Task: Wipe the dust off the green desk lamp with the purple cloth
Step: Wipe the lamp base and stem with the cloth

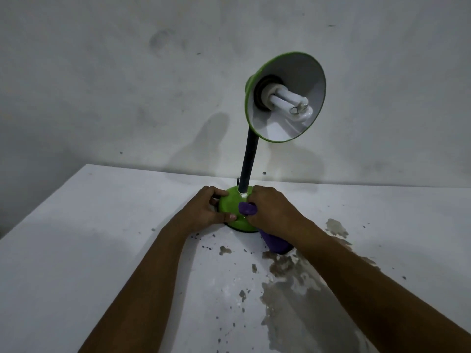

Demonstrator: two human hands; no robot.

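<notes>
- Green desk lamp [238, 200] stands upright near the back edge of the white table [102, 238], close to the wall [127, 72], and its shade [285, 98] is tilted toward the camera so the white bulb [290, 103] shows inside.
- Left hand [204, 210] grips the left side of the round green base, fingers over the top and thumb at the front, and seems to keep the lamp steady.
- Right hand [272, 212] holds the purple cloth [246, 208] bunched in curled fingers and presses it on the front right of the base; the rest of the cloth hangs below the wrist onto the table.
- My judgement is that the wiping is now on the base. I cannot tell if dust remains on it, because the picture is too dim.
- Black neck [248, 161] and the shade are not touched by any hand at this moment, so probably they are left to wipe, or I cannot know if they are finished.
- Table has grey worn patches and dark specks in front of the lamp.
- No brand, label or writing can be read anywhere.
</notes>
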